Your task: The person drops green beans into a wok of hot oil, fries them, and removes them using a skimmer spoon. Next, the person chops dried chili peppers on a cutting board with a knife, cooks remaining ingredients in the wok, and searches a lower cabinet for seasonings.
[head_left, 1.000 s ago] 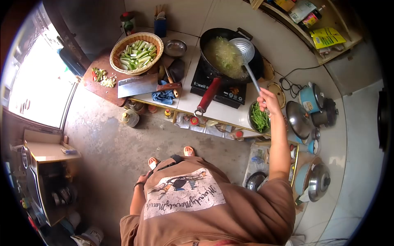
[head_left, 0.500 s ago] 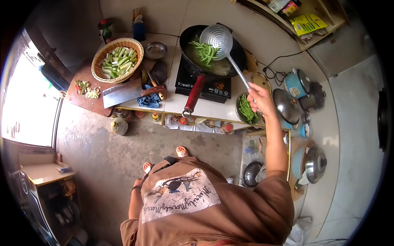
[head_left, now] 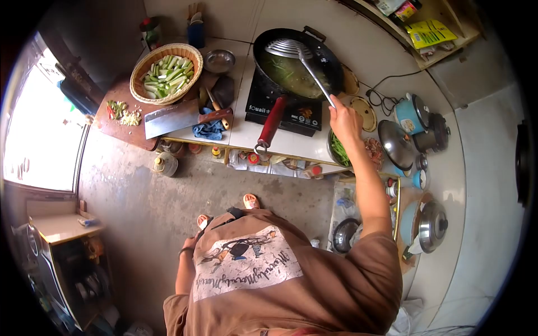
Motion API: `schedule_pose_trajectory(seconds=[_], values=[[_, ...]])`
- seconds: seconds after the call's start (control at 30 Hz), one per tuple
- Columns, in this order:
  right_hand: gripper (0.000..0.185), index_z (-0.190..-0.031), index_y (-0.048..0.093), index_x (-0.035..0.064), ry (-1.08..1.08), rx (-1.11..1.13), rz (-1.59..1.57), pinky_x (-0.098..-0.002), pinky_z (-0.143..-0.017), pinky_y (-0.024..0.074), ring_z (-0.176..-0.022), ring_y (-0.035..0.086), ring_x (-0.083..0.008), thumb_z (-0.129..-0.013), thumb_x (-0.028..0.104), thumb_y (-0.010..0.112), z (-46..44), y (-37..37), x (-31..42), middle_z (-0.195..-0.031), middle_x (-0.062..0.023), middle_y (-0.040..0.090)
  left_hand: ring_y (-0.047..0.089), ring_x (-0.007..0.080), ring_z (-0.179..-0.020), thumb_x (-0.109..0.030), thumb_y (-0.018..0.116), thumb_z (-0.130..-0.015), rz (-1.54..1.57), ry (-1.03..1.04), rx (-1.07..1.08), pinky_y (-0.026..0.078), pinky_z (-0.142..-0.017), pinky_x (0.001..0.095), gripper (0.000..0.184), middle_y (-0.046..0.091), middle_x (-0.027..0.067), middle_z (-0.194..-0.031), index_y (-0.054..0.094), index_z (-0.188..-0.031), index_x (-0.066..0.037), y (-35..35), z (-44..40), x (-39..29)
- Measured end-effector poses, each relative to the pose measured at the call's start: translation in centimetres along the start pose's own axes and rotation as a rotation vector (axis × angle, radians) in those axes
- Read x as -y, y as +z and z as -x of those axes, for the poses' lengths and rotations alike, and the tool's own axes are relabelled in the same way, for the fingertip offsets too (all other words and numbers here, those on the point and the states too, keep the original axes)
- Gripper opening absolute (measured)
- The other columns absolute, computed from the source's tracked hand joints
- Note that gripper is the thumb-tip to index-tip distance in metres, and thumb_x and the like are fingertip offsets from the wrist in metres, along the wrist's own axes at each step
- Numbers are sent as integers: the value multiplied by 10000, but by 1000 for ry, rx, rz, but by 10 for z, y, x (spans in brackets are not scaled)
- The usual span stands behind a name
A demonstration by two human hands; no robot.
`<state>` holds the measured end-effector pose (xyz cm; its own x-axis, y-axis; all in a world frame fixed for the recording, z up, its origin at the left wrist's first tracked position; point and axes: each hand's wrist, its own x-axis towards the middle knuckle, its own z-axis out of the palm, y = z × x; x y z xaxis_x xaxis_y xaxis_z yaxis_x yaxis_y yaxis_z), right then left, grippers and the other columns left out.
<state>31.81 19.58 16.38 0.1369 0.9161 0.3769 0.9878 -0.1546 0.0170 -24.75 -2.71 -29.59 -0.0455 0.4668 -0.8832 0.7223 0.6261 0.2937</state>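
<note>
My right hand [head_left: 344,119] is wrapped round the handle of a metal slotted ladle [head_left: 287,49]. The ladle's head lies tilted in the upper left of the black wok [head_left: 330,67], above the liquid. Green beans [head_left: 280,70] show in the cloudy liquid below it. The wok sits on a black induction cooker [head_left: 258,103], its red handle [head_left: 272,123] pointing toward me. Beneath my right wrist is a bowl of green beans [head_left: 338,150], partly hidden. My left hand [head_left: 189,244] hangs low beside my body, its fingers mostly hidden.
At the left, a cutting board [head_left: 115,92] bears chopped garlic and chilies, with a wicker basket [head_left: 196,53] of cut vegetables and a cleaver [head_left: 171,119] nearby. A metal lid [head_left: 397,144] and a blue pot [head_left: 406,116] stand at the right. A shelf [head_left: 457,17] hangs above.
The ladle rose with green beans on it, then tipped over and moved left; beans now lie in the liquid. My right hand has moved slightly up, and the view has shifted a little.
</note>
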Motion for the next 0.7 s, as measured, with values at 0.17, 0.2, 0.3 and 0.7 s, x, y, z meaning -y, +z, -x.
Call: schedule_pose_trajectory(seconds=[0.17, 0.2, 0.3, 0.7], values=[[347, -1207, 609, 159, -34, -13, 73, -439, -595, 517, -672, 650, -338, -862, 193, 601, 24, 24, -8, -775, -139, 668, 588, 220, -963, -752, 440, -803, 158, -34, 203, 477, -802, 356, 801, 638, 95, -1131, 572, -1279, -120, -41, 113, -79], [359, -1220, 598, 158, -35, -1, 89, -438, -600, 516, -686, 650, -340, -863, 193, 600, 29, 24, -6, -797, -143, 665, 572, 213, -1002, -745, 427, -813, 172, -49, 269, 469, -823, 350, 798, 623, 95, -1164, 544, -1307, -129, -41, 112, -80], [391, -1250, 571, 149, -42, 26, 116, -440, -618, 515, -720, 647, -348, -862, 190, 602, 35, 17, -2, -833, -145, 651, 533, 213, -1100, -714, 405, -842, 185, -74, 446, 450, -874, 341, 774, 580, 96, -1248, 500, -1347, -136, -45, 120, -88], [252, -1026, 649, 61, -415, 370, -516, -339, -635, 506, -743, 640, -276, -794, 145, 698, 154, -12, 143, -923, -93, 638, 608, 352, -1036, -430, 525, -871, -123, 342, 106, 482, -887, 409, 526, 637, 198, -1106, 521, -1289, -112, -42, 129, -72]])
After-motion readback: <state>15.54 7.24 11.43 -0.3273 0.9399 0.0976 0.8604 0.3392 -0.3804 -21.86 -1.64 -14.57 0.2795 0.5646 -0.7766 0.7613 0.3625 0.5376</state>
